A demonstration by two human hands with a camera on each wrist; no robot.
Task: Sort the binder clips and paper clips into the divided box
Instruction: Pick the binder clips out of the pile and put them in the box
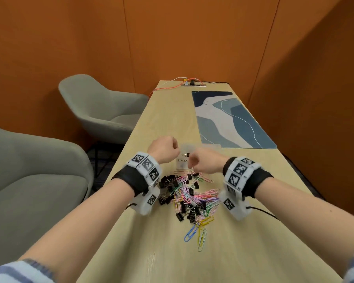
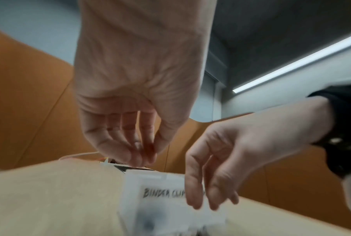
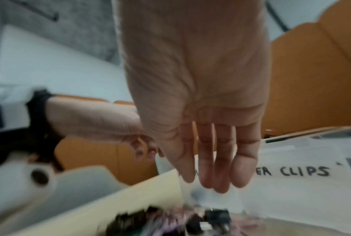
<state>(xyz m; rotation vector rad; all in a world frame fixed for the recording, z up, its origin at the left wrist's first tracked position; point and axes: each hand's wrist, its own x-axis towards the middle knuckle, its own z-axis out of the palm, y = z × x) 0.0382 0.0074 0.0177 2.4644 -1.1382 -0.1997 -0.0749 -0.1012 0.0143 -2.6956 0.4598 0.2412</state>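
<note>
Hovering over the divided box (image 1: 184, 147): right hand (image 1: 202, 162) slack-fingered, empty; left hand (image 1: 166, 149) bunched fingers-to-thumb, contents impossible to tell. Lying bodyward, mixed binder clips (image 1: 168, 180) and paper clips (image 1: 206, 194), far edge just beneath the right fingertips.

A: Where is your divided box (image 1: 184, 158)?

B: On the tabletop (image 1: 168, 111), just beyond your pile. It is translucent white; the near wall is hand-lettered "BINDER CLIPS". One small black binder clip (image 1: 187, 154) with silver handles shows at its top, over the labelled compartment; whether it rests inside, you cannot tell.

A: And your pile?

B: Black binder clips (image 1: 166, 185) and coloured paper clips (image 1: 194, 196) (pink, green, purple) lie tangled together. Yellow and blue paper clips (image 1: 198, 231) trail loose at the near edge.
</note>
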